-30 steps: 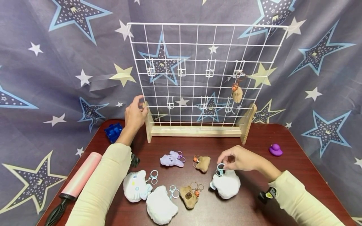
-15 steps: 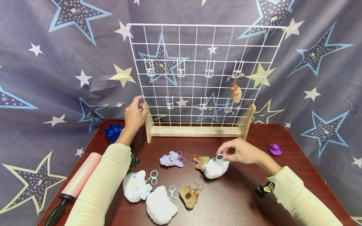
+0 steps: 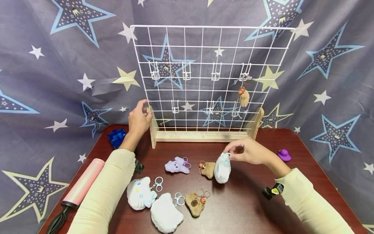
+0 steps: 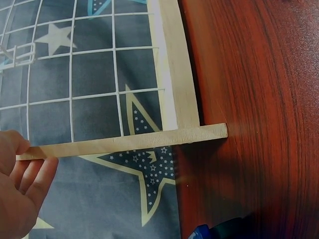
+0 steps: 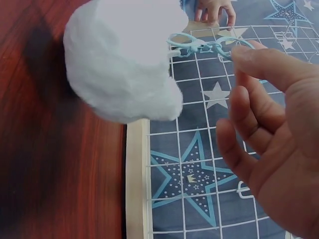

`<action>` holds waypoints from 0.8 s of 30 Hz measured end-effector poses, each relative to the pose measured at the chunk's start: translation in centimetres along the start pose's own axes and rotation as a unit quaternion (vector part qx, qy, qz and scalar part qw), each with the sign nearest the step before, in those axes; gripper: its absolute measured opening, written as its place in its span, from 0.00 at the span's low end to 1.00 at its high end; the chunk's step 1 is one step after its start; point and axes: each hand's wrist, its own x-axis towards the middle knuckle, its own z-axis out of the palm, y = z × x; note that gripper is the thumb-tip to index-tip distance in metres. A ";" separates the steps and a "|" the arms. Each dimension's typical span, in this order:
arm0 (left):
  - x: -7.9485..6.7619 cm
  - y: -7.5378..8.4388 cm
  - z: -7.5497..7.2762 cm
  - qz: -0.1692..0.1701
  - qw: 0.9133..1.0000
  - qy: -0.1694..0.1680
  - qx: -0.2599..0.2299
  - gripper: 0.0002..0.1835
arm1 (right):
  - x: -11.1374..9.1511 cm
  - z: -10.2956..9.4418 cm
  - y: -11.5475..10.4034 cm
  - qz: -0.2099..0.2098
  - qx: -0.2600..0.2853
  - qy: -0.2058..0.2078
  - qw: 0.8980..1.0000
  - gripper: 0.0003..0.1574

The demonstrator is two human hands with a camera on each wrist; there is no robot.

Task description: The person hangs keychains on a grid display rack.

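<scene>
My right hand (image 3: 246, 151) pinches the light-blue key ring (image 5: 223, 50) of a white plush keychain (image 3: 222, 169). The plush hangs below the fingertips, over the table in front of the rack, with its face out of sight. In the head view it overlaps the edge of a brown plush keychain (image 3: 207, 170). At the far left, my left hand (image 3: 139, 117) grips the wooden side upright (image 4: 104, 146) of the white wire grid rack (image 3: 203, 91), thumb on one side and fingers on the other. Another brown plush keychain (image 3: 244, 98) hangs from a hook at the rack's upper right.
A lilac plush keychain (image 3: 177, 165), two white plush (image 3: 166, 213) keychains and a brown bear keychain (image 3: 194, 204) lie on the table. Around them are a purple rubber duck (image 3: 284, 155), a pink pump (image 3: 84, 180) and a blue plastic object (image 3: 117, 138). Several bare hooks (image 3: 216, 75) sit on the grid.
My right hand has lifted the white plush keychain off the table by its ring and carried it left and toward the rack; the plush now hangs lengthwise. My left hand has stayed on the upright.
</scene>
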 end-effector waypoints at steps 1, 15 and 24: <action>0.0 0.0 0.0 0.001 1.000 0.001 0.000 0.29 | 0.1 -0.1 0.0 -0.001 -0.002 0.003 1.000 0.14; 0.0 0.1 -0.1 0.007 1.000 0.007 -0.002 0.29 | 1.9 -2.5 -1.2 0.032 -0.021 0.052 0.998 0.13; -0.1 0.3 -0.1 0.000 1.000 0.002 0.001 0.29 | 3.0 -3.6 -2.0 0.066 -0.001 0.074 0.995 0.12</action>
